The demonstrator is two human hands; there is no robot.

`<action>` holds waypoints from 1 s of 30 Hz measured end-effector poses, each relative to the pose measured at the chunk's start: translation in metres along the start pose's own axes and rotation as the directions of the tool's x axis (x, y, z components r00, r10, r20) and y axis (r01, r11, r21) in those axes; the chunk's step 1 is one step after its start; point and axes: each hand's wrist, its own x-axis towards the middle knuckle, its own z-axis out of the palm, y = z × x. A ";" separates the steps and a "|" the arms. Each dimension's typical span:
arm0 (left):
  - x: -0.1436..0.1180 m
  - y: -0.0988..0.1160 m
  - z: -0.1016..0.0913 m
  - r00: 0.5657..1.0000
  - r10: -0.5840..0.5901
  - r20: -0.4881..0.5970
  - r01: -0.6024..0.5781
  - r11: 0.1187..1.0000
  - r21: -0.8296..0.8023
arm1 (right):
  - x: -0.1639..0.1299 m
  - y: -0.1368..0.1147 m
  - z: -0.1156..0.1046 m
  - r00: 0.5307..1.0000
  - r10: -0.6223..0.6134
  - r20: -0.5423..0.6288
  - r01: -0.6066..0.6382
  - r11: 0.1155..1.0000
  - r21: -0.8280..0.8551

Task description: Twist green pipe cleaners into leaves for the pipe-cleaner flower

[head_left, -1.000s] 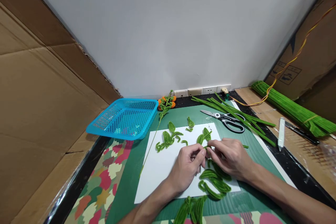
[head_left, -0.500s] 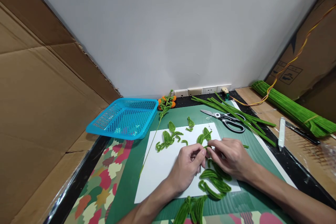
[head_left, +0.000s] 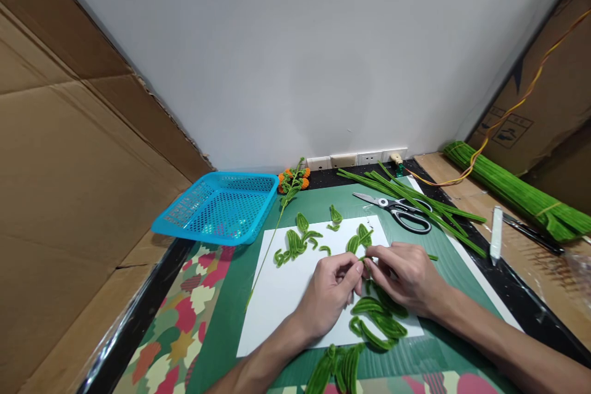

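Observation:
Over the right half of a white sheet of paper (head_left: 272, 314), my left hand (head_left: 333, 289) and my right hand (head_left: 404, 274) meet fingertip to fingertip. Both pinch a green pipe cleaner (head_left: 362, 259), mostly hidden by the fingers; a straight green end (head_left: 433, 257) shows beyond my right hand. Just behind my fingers lie looped green leaves (head_left: 353, 244). Larger fuzzy leaves (head_left: 381, 322) rest below my right hand, and more leaves (head_left: 346, 369) lie at the front edge. A cluster of small leaf pieces (head_left: 293, 243) sits left of my hands.
A blue plastic basket (head_left: 217, 237) stands at the left, beside an orange-flowered stem (head_left: 281, 215). Scissors (head_left: 409, 220) lie under loose green pipe cleaners (head_left: 452, 212). Farther right are a white tool (head_left: 495, 237), a black-handled knife (head_left: 535, 237) and a thick green bundle (head_left: 512, 188).

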 end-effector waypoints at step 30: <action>0.000 0.001 0.000 1.000 -0.003 0.002 0.003 1.000 0.009 | 0.000 0.000 0.000 1.000 0.000 0.000 0.000 1.000 0.000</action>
